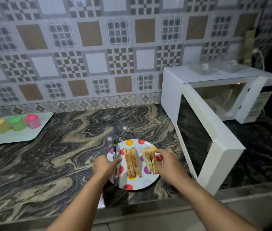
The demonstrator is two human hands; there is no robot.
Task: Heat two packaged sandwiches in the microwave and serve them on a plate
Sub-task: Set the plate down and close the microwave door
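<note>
A white plate with coloured dots [132,185] sits on the marbled counter. Two cut sandwiches stand on it: the left sandwich [132,162] in the middle and the right sandwich [150,160] beside it. My right hand [168,161] grips the right sandwich at its right side. Metal tongs [116,160] lie along the plate's left edge, and my left hand [106,165] is closed on them. The white microwave [215,94] stands at the right with its door [203,139] swung wide open; its lit cavity looks empty.
A pale tray [23,135] at the left holds several small coloured lidded jars. Clear plastic containers rest on top of the microwave. The open door juts over the counter just right of the plate. The counter's front edge runs below my forearms.
</note>
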